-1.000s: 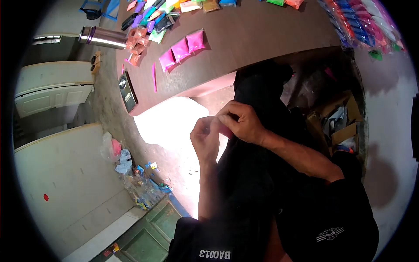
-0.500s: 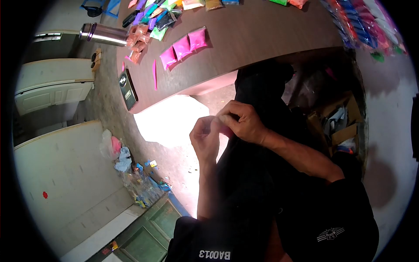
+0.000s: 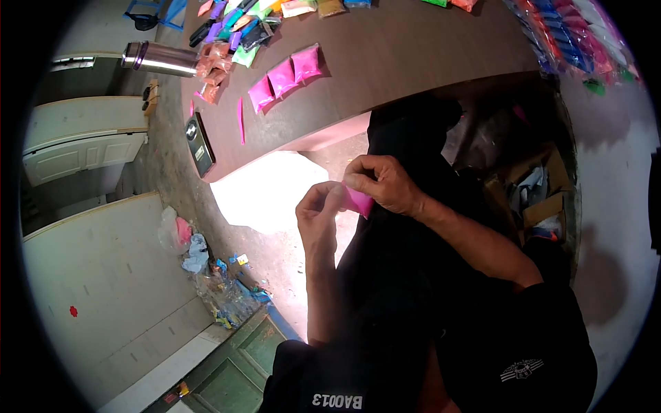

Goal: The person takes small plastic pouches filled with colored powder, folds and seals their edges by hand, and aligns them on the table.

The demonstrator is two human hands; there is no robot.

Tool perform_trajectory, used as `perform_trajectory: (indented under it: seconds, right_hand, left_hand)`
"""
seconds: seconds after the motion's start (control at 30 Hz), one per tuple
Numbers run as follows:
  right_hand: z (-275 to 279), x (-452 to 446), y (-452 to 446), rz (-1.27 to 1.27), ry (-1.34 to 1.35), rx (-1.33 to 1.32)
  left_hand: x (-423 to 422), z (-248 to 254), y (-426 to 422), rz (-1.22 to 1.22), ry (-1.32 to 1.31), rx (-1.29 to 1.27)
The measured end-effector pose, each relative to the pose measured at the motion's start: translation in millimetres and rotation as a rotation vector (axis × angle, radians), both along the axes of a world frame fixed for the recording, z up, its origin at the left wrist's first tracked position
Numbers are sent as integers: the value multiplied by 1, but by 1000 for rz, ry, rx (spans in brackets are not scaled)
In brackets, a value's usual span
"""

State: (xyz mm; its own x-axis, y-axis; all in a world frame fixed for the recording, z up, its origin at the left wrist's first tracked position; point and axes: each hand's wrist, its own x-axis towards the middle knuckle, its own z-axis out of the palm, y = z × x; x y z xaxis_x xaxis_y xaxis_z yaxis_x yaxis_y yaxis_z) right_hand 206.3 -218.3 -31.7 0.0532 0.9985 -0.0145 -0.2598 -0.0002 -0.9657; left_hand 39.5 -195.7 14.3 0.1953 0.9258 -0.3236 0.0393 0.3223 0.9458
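Note:
Over my lap, a small pink packet [image 3: 358, 200] hangs between my two hands. My left hand [image 3: 319, 212] pinches its left edge, with thumb and forefinger together. The thumb and fingers of my right hand [image 3: 381, 182] close on the packet's top edge. Part of the packet is hidden behind the fingers. On the brown table [image 3: 406, 51] ahead, three similar pink packets [image 3: 282, 77] lie in a slanting row. A thin pink strip-like tool [image 3: 241, 120] lies to their left, near the table's edge.
A dark phone-like device [image 3: 200, 146] sits at the table's left edge. Beyond it are a metal flask [image 3: 160, 58], brown packets [image 3: 215, 63] and a pile of colourful packets [image 3: 241, 27]. Bagged coloured material [image 3: 564, 34] is at far right. An open cardboard box [image 3: 547, 182] stands below.
My hands have drawn slightly apart, and more of the pink packet shows between them. The view has shifted a little; things on the table lie as before.

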Motion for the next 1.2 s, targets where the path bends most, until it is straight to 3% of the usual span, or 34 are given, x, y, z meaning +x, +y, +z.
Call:
perform_trajectory:
  seconds: [1.2]
  right_hand:
    - [4,-1,-2,18,-66,20]
  left_hand:
    - [2,0,-2,35,-55,-3]
